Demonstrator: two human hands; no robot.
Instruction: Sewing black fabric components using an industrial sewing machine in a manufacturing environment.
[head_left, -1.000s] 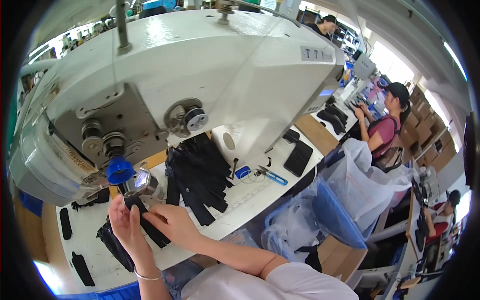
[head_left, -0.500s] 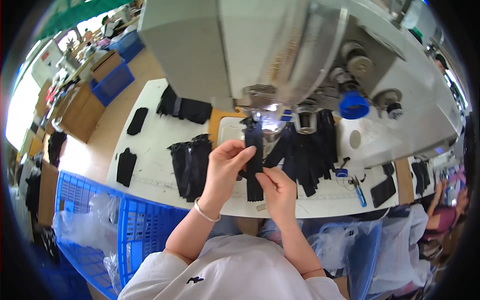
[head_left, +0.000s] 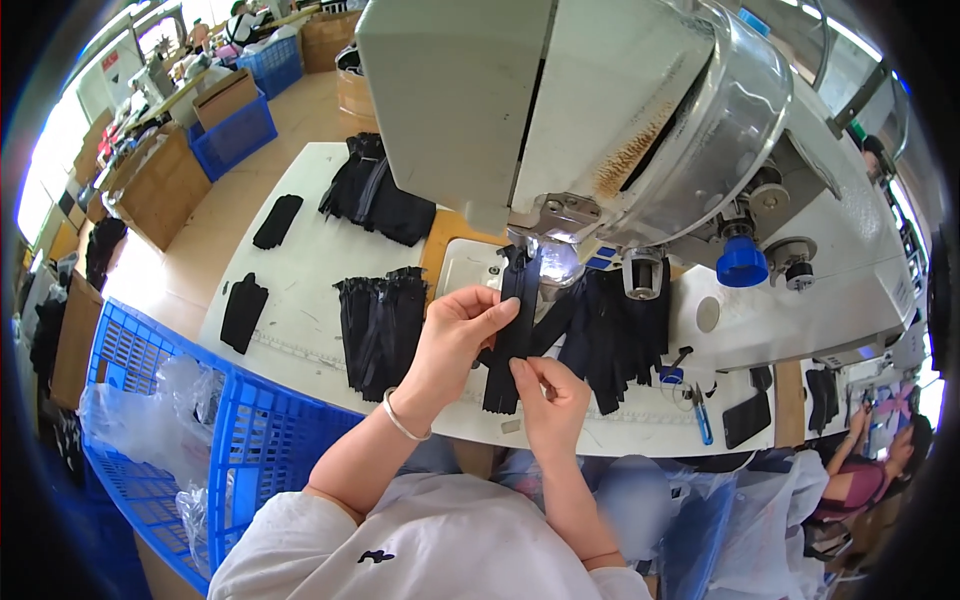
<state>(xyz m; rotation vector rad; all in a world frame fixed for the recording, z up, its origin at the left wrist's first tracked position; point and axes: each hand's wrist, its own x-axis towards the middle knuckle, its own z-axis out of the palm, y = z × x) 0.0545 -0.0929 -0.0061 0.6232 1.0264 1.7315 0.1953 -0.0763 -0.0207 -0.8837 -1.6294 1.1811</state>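
Observation:
A black zipper (head_left: 502, 385) runs from under the lit head of a sewing machine (head_left: 560, 225) toward me. My left hand (head_left: 455, 340) is closed on its left edge, thumb on top, midway along the strip. Lower down, my right hand (head_left: 552, 398) pinches the right edge between thumb and fingers. Left of my hands lies a bunch of black zippers (head_left: 380, 335). Another bunch of zippers (head_left: 615, 340) is fanned out to the right, one of them angled toward the held strip.
More black zippers (head_left: 375, 195) lie at the table's back left, with two small black bundles (head_left: 277, 222) nearby. Blue-handled snips (head_left: 703, 418) and a black phone (head_left: 747, 420) sit at right. A blue crate (head_left: 270, 430) stands lower left. At far right is another person (head_left: 865, 460).
My view has shifted, so the machine sits farther right and lower in it. Both hands keep their hold on the zipper, and its far end stays at the machine head.

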